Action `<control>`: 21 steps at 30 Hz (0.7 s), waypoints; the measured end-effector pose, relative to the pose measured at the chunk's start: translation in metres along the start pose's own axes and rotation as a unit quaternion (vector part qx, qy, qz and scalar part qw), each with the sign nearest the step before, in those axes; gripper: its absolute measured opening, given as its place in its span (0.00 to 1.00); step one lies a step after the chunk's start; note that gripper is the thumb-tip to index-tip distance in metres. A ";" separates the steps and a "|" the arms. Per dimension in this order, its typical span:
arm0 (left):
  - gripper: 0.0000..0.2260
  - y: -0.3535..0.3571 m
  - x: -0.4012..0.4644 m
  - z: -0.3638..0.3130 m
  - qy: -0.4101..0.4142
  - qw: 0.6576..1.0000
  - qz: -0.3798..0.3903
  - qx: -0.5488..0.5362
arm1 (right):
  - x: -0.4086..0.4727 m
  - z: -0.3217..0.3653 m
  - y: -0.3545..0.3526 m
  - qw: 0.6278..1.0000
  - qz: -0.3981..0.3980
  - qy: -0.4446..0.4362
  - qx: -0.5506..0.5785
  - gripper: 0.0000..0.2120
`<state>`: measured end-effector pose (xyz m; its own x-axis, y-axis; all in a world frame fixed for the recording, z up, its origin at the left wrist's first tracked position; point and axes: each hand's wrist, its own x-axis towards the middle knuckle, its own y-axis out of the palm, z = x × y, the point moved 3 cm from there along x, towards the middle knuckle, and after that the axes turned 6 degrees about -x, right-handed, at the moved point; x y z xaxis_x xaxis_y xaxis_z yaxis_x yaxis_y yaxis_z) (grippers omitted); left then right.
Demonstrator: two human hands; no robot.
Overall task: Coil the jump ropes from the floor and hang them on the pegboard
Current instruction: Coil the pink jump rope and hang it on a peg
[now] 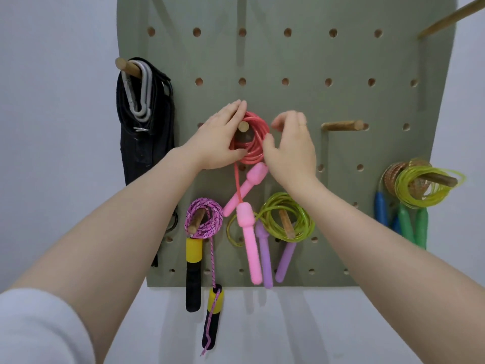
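Coral-pink jump rope coil [252, 139] is hanging around a short wooden peg [243, 126] near the middle of a grey-green pegboard [309, 101] mounted on a pale wall. Both bare hands are touching the coil. The left hand [219, 137] is lying over the coil's left side, its fingers [236, 109] pressed together and stretched flat against the board above the peg, its thumb curling under the loops. The right hand [291, 148] is meeting the coil's right edge, its fingers [282, 119] curled and its thumb touching the loops in a loose pinch. Two pink handles [248, 232] are dangling below the coil on a coral cord, one tilted, the other hanging nearly straight down.

Other ropes are already hanging on the board. To the lower left, a pink-and-black braided rope [206, 219] is looping a peg, with yellow-and-black foam handles [193, 274] dropping past the board's bottom edge. Just right of the pink handles, a yellow-green clear rope [284, 218] is circling a peg, with purple handles [265, 258] beneath it. At the far right, a yellow-green coil [420, 190] and a glittery orange coil are sharing one peg, with blue and green handles [405, 224] hanging under them. At the upper left, black straps [147, 143] with silver carabiners [141, 95] are hanging from another peg. An empty peg [342, 125] is sticking out just right of the right hand.
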<state>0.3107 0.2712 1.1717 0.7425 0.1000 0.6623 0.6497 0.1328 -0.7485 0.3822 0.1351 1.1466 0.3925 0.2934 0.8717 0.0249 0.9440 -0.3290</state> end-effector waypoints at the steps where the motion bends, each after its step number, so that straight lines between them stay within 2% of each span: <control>1: 0.41 -0.001 0.001 -0.002 -0.002 1.000 -0.004 0.012 | -0.009 0.001 0.005 0.998 0.052 0.008 -0.025 0.04; 3: 0.39 -0.004 0.001 -0.006 -0.008 0.999 -0.008 0.034 | -0.027 0.001 0.025 0.966 0.242 0.039 -0.085 0.14; 4: 0.38 -0.005 0.001 -0.007 -0.019 0.999 -0.005 0.045 | -0.035 -0.001 0.036 0.942 0.311 0.051 -0.111 0.18; 6: 0.36 -0.006 0.001 -0.008 -0.047 0.997 0.009 0.065 | -0.047 -0.003 0.053 0.921 0.358 0.071 -0.138 0.20; 10: 0.35 -0.013 0.002 -0.012 -0.058 0.993 0.019 0.102 | -0.058 0.000 0.077 0.936 0.315 0.131 -0.083 0.17; 14: 0.36 -0.012 -0.002 -0.010 -0.054 0.992 0.016 0.112 | -0.057 0.007 0.083 0.948 0.286 0.129 -0.047 0.03; 16: 0.35 -0.012 -0.003 -0.009 -0.056 0.992 0.009 0.113 | -0.050 0.005 0.069 0.946 0.285 0.156 -0.006 0.05; 18: 0.33 -0.013 -0.002 -0.009 -0.056 0.992 0.000 0.114 | -0.033 0.002 0.042 0.956 0.252 0.137 -0.057 0.08; 21: 0.31 -0.011 0.000 -0.008 -0.064 0.993 -0.017 0.094 | -0.007 0.013 -0.002 0.976 0.162 0.057 -0.134 0.06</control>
<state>0.3054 0.2616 1.1797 0.6855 0.2154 0.6955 0.6235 0.3196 -0.7135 0.3670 0.1330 1.1460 0.5185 0.5378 0.6648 0.1154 0.7263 -0.6776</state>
